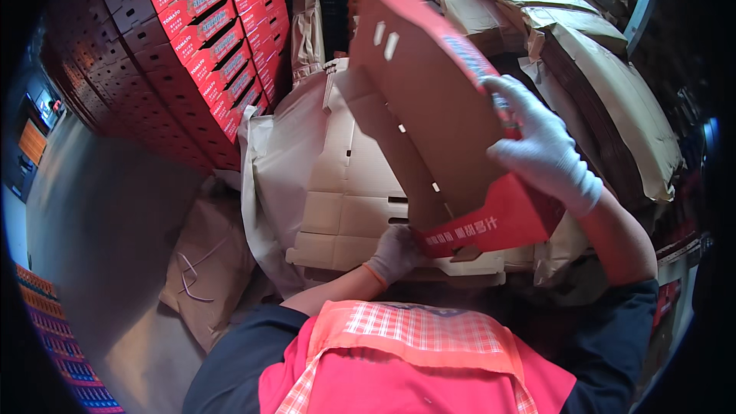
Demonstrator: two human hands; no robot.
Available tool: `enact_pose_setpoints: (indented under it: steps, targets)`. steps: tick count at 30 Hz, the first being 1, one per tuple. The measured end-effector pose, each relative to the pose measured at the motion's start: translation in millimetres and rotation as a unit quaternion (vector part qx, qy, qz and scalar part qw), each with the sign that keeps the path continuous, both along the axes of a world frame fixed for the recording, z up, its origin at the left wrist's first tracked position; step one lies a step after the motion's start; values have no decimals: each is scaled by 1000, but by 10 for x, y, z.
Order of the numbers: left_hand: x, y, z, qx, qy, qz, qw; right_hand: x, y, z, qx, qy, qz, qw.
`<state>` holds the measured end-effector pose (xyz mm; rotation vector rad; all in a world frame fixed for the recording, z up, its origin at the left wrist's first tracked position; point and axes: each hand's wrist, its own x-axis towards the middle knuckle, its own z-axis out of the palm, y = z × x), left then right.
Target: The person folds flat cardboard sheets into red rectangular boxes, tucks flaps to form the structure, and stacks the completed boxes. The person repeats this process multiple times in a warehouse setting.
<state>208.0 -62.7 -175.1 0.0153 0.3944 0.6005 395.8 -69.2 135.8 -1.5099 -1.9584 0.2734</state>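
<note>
A red cardboard tray carton (437, 123) is gripped along its right side wall by the right hand (548, 146), in a white glove; the wall is pinched between thumb and fingers. The left hand (397, 253), in a pale glove with an orange cuff, is placed at the carton's near left corner, where its fingertips are hidden, so how tightly they are closed cannot be made out. The carton is held tilted over a pile of flat brown cardboard blanks (345, 207), its plain brown inside turned to the left and its printed red end wall toward the body. Slots are cut through its panels.

The blanks are bordered on the left by crumpled brown wrapping paper (280, 161). A checked red apron (425, 330) is worn over dark sleeves (245, 360). Farther left, tall stacks of red cartons (207, 54) are seen, and on the floor (100, 199) a brown paper sheet (211, 261) is crossed by a pale strap (188, 280). On the right, paper-wrapped bundles (613, 107) are piled. At the lower left edge, stacked colourful cartons (65, 345) are partly shown.
</note>
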Motion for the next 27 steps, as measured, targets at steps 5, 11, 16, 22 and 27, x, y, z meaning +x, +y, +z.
enact_pose_setpoints:
  steps: [5,11,16,22,27]
  targets:
    - [-273,-186,247,304,248,-139,909,-321,174,-285,26,-24,25,999]
    - [-437,-255,1689,828,493,202,176,-255,488,-430,41,-38,-56,997]
    - [-279,189,2401,814,560,90,125,-242,134,-358,22,71,38,997]
    - [6,598,2746,847,504,8,168,282,130,-277,151,-92,-22,984]
    - [78,651,2635,855,474,39,205,523,247,-226,34,-35,-47,998]
